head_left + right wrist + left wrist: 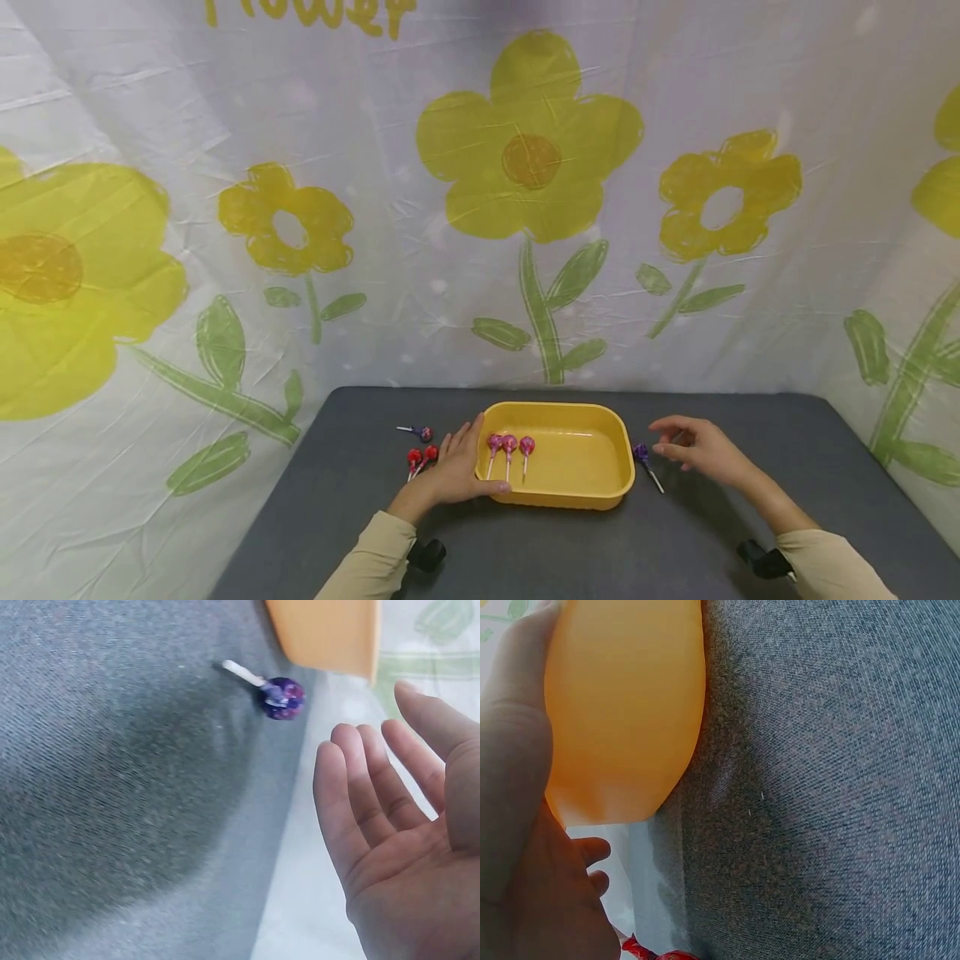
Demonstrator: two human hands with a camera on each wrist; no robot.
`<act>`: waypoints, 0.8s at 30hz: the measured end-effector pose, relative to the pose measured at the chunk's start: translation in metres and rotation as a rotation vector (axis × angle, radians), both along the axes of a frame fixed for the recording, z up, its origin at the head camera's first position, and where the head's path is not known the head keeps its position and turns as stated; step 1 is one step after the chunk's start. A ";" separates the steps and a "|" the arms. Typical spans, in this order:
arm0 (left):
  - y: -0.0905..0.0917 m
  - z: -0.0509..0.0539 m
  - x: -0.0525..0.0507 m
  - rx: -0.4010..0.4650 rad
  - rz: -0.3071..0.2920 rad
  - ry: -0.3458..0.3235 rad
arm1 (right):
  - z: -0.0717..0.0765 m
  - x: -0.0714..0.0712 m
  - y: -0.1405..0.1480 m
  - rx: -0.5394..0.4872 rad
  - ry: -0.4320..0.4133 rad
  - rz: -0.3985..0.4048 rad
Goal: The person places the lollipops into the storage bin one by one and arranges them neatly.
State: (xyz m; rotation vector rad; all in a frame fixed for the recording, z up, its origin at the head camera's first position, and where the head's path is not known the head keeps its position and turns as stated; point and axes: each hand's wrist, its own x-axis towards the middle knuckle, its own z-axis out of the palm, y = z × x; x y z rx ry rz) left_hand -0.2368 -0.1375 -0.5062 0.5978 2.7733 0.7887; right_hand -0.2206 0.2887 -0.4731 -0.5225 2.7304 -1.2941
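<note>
A yellow tray (577,497) stands on the dark table with several pink lollipops (509,445) lying in its left part. The left hand (457,471) rests on the tray's left end, thumb along the front rim; the left wrist view shows that hand (525,787) against the tray wall (626,712). Just right of the tray lies a purple lollipop (642,453), its stick toward the front. Beside it, the right hand (705,450) hovers with fingers slightly bent, holding nothing. In the right wrist view the hand (405,825) is apart from the purple lollipop (283,698).
Left of the tray lie two red lollipops (415,457) near the left hand and a blue-purple one (426,434) behind them. A cloth printed with yellow flowers (531,162) hangs behind the grey table (555,558).
</note>
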 end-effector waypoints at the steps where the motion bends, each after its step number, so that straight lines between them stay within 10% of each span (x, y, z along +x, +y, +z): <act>1: 0.000 0.000 0.000 0.000 0.001 0.000 | -0.002 -0.001 0.000 0.001 0.002 0.003; 24: 0.001 -0.002 0.000 -0.009 0.009 0.007 | -0.042 -0.012 -0.006 -0.059 -0.082 -0.008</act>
